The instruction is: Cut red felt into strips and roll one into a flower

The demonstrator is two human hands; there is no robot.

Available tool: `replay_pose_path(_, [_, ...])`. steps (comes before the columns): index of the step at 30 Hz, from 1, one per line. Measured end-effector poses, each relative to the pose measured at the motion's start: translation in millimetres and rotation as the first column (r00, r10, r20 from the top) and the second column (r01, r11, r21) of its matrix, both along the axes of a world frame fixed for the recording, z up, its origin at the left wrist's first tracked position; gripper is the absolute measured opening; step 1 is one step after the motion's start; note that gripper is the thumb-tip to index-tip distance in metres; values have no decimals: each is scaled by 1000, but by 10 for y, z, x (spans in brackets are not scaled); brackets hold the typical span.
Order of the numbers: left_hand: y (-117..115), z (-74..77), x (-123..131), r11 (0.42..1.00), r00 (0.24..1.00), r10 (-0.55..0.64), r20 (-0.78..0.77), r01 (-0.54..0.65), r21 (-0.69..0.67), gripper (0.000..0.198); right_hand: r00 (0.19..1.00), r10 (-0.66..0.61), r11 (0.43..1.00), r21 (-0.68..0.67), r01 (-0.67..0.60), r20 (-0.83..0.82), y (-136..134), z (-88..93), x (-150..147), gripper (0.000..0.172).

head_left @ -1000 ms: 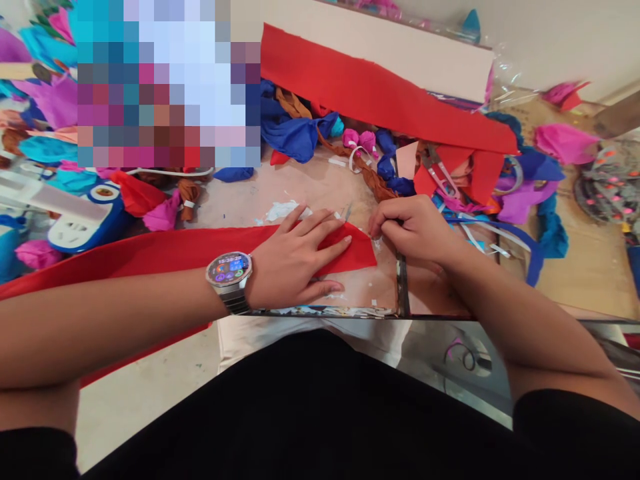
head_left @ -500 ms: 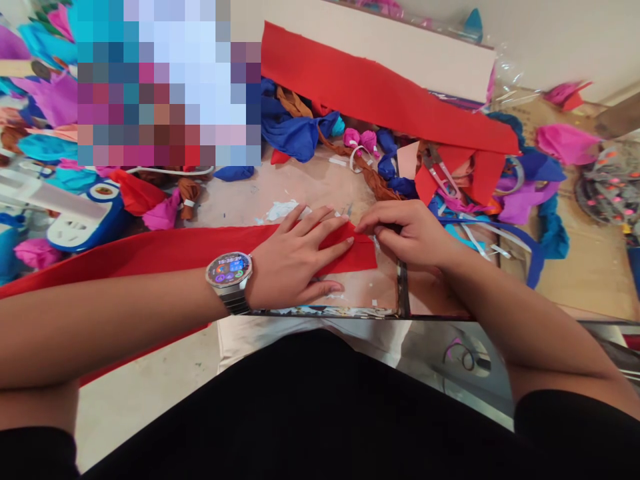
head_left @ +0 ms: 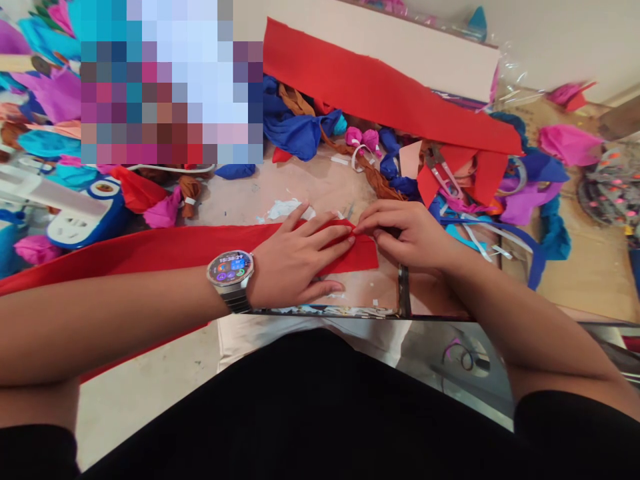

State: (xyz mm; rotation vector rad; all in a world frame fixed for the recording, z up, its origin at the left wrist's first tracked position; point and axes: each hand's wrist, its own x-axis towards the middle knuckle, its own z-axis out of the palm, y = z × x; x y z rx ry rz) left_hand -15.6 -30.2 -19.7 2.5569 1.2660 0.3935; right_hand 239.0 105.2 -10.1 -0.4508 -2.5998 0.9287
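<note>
A long red strip (head_left: 200, 245), which looks like crepe paper, runs across the table's near side and hangs over the front edge at the left. My left hand (head_left: 305, 257) lies flat on it near its right end, fingers spread. A watch (head_left: 231, 272) is on that wrist. At the strip's upper edge, close to the left fingertips, my right hand (head_left: 410, 232) pinches the red strip between thumb and finger. A small fold shows there. The exact grip is partly hidden by the curled fingers.
Behind my hands lies another wide red strip (head_left: 390, 93) over a pile of coloured pieces. Scissors (head_left: 443, 172) rest on the pile. To the left stands a white and blue power strip (head_left: 83, 213). The table's dark front edge (head_left: 320, 313) runs below my hands.
My left fingers have shifted slightly along the strip's upper edge, beside the right fingertips. The right hand keeps its pinch almost unmoved.
</note>
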Motion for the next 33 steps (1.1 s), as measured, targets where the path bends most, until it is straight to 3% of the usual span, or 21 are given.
replay_pose_path(14, [0,-19,-5,1000,1000,18,-2,-18,3,71,999,51,999,-5,-50,6,-8,15,12,42])
replay_pose_path(33, [-4,21,0,1000,1000,26,12,-26,5,63,992,124,991,-41,-125,-20,3,41,8,35])
